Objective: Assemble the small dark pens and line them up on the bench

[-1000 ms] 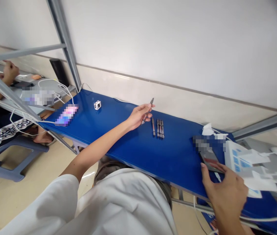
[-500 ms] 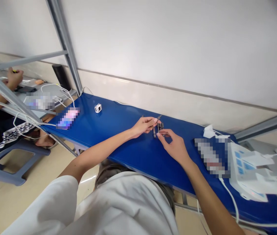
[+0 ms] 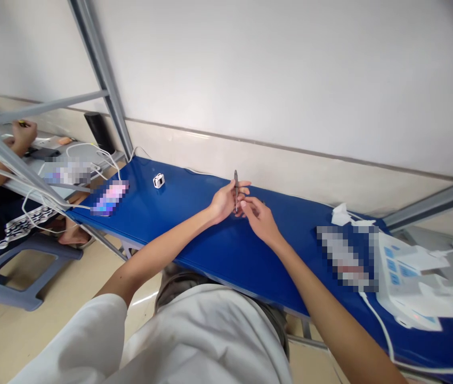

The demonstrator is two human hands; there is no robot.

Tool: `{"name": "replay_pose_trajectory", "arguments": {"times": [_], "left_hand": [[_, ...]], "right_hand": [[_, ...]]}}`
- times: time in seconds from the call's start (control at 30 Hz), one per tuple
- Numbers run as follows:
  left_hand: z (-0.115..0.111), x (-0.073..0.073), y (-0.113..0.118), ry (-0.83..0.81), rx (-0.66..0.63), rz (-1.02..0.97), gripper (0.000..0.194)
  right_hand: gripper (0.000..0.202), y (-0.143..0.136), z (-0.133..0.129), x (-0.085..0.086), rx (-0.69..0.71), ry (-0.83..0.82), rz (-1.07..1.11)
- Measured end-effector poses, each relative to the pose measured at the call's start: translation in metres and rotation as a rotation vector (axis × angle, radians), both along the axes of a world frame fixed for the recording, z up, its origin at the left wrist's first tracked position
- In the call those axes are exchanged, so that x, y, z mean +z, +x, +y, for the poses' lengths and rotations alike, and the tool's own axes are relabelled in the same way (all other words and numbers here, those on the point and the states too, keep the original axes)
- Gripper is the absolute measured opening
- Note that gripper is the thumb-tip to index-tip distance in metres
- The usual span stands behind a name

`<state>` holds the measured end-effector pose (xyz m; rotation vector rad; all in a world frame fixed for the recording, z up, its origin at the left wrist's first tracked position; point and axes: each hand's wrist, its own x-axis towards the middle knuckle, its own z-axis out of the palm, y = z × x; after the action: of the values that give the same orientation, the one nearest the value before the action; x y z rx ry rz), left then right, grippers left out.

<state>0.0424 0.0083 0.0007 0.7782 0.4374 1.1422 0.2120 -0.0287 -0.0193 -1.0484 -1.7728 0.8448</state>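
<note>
A slim dark pen stands nearly upright in front of my left palm, above the blue table. My left hand holds it between the thumb and the fingers, some of which stretch out behind it. Close against the pen's lower end is my right hand, thumb and index finger brought together there; the exact contact is small and partly hidden. Just beyond the right hand, only a small dark bit of the things on the table shows; the hand covers the rest.
A small white case and a blurred phone lie at the left. On the right are another blurred device, a white power strip with cables, and crumpled tissue. A co-worker's hand shows beyond the metal frame.
My left hand has turned, bringing the pen upright and slightly left. My right hand has moved left from the dark pen-like pieces on the table to the pen's lower end.
</note>
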Motion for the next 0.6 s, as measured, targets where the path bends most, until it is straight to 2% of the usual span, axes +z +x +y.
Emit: {"name": "replay_pose_trajectory", "arguments": {"times": [0.13,0.3,0.43,0.5,0.6], "left_hand": [[-0.002,-0.005,0.003,0.047,0.015,-0.017,0.040],[-0.009,-0.010,0.007,0.138,0.047,0.071,0.048],[-0.008,-0.008,0.005,0.159,0.178,0.167,0.053],[-0.006,-0.007,0.003,0.139,0.210,0.132,0.050],[-0.002,-0.005,0.001,0.115,0.163,0.027,0.044]], "right_hand": [[0.048,-0.001,-0.002,-0.016,-0.017,-0.015,0.069],[0.049,0.004,-0.003,-0.022,-0.017,0.046,-0.019],[0.048,0.010,-0.001,-0.022,-0.091,0.113,-0.096],[0.047,0.014,0.000,-0.023,-0.137,0.131,-0.098],[0.048,0.019,0.003,-0.023,-0.187,0.142,-0.079]]}}
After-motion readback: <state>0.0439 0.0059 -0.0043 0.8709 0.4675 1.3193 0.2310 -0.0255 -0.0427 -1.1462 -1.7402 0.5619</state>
